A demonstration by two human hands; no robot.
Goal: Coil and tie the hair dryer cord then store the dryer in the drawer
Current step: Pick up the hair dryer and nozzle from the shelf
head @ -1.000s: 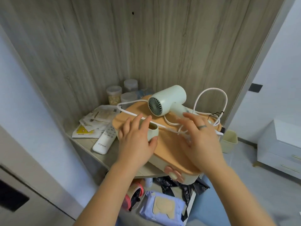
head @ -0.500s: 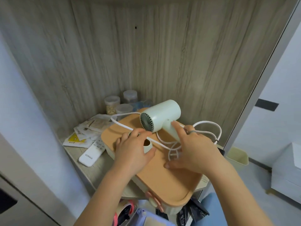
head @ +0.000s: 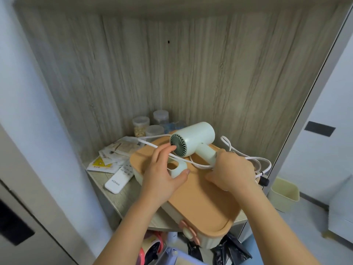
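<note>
A pale green hair dryer (head: 193,138) lies on the orange lid of a cream storage box (head: 200,199), its rear grille facing me. Its white cord (head: 246,158) sprawls in loose loops over the lid and off to the right, ending at a dark plug (head: 264,181). My right hand (head: 233,171) grips the cord just where it leaves the handle's end. My left hand (head: 162,175) holds a small pale green nozzle (head: 178,169) with its thumb curled under it. The left fingers reach over a strand of cord toward the grille.
The box sits on a wooden shelf (head: 122,197) in a wood-panelled niche, a pink flower knob (head: 186,227) on its front. Behind it stand jars (head: 141,126). Leaflets (head: 112,153) and a white remote (head: 119,176) lie at left. A cream bin (head: 284,194) stands on the floor, right.
My right hand slid from over the cord loops to the handle's end and closed there. The tall loop at right has dropped lower. My left fingers stretched toward the grille.
</note>
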